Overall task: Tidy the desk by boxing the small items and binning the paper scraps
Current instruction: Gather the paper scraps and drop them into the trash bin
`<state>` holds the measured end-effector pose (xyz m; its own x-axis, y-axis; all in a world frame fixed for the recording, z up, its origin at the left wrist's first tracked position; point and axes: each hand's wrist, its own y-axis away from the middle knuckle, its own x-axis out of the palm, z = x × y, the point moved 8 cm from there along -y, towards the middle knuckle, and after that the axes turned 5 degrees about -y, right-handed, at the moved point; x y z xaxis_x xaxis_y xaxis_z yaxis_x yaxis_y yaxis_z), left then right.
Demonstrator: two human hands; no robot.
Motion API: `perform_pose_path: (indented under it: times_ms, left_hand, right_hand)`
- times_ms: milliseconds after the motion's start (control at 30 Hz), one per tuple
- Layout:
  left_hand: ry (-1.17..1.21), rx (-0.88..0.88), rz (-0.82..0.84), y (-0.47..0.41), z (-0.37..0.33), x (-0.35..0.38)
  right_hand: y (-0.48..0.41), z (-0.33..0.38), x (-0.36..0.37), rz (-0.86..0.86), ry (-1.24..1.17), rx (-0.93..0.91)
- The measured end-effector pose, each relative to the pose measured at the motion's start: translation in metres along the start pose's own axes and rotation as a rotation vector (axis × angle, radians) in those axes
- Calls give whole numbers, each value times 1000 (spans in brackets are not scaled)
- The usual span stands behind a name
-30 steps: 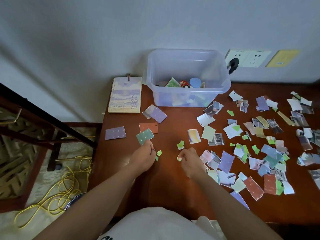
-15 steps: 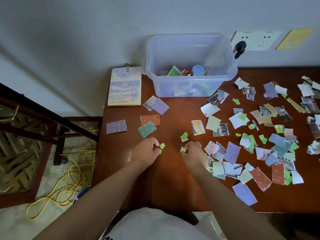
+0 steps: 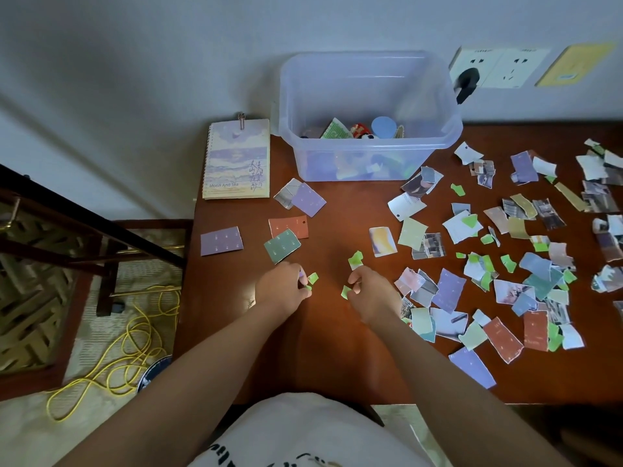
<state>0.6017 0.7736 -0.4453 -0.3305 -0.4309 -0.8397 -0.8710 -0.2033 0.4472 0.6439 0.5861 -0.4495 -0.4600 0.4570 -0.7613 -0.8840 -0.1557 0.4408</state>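
Nearest the camera, two bare forearms reach out over the brown counter (image 3: 323, 348). The left hand (image 3: 278, 289) rests knuckles-up, its grip pinched together on a small green scrap (image 3: 312, 278) that sticks out past the fingertips. The right hand (image 3: 369, 291) sits close beside it, grip likewise closed on another green scrap (image 3: 346, 292) at its inner edge. A third green piece (image 3: 355, 259) lies loose on the counter just beyond the right hand (touching or merely near, I cannot tell).

Further out on the left lie separate cards: a lilac card (image 3: 221, 241), a dark green card (image 3: 282, 246) overlapping the corner of a terracotta card (image 3: 289, 226), and beyond those a purple card (image 3: 308, 199) resting partly on a pale torn piece. To the right, a broad litter of paper scraps (image 3: 505, 264) covers most of the counter, torn photos and coloured bits mixed together, many overlapping.

At the back, against the wall, stands a clear plastic box (image 3: 369, 156) with small items (image 3: 357, 131) heaped in its bottom. Just left of it lies a spiral notebook (image 3: 237, 159) with a clip at its top edge. On the wall behind are two sockets (image 3: 499, 67), one with a black plug in it. Off the counter's left edge, a yellow cable (image 3: 135, 338) coils on the floor.
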Motion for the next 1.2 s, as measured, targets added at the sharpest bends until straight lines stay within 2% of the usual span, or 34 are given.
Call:
perform_pose_path:
  times_ms: [167, 300, 567, 700, 900, 1033, 1067, 1200]
  left_hand:
    - [65, -8, 14, 0, 1, 2]
    - [369, -93, -1, 0, 9, 4]
    - [892, -313, 58, 1, 10, 13]
    - [1036, -376, 91, 1, 6, 17]
    - [1037, -422, 110, -3, 4, 18]
    - [812, -298, 56, -8, 5, 15]
    - [725, -256, 42, -8, 4, 13]
    - [431, -156, 38, -9, -2, 10]
  right_hand:
    - [1, 3, 3, 38, 8, -21]
    - [3, 2, -1, 12, -27, 11]
    - [4, 4, 3, 37, 83, 44]
    - [3, 8, 5, 56, -44, 7]
    - [3, 5, 2, 71, -594, 124]
    - [-3, 3, -3, 67, -845, 242]
    - [-7, 1, -6, 34, -815, 243]
    - [-22, 1, -19, -54, -434, 117]
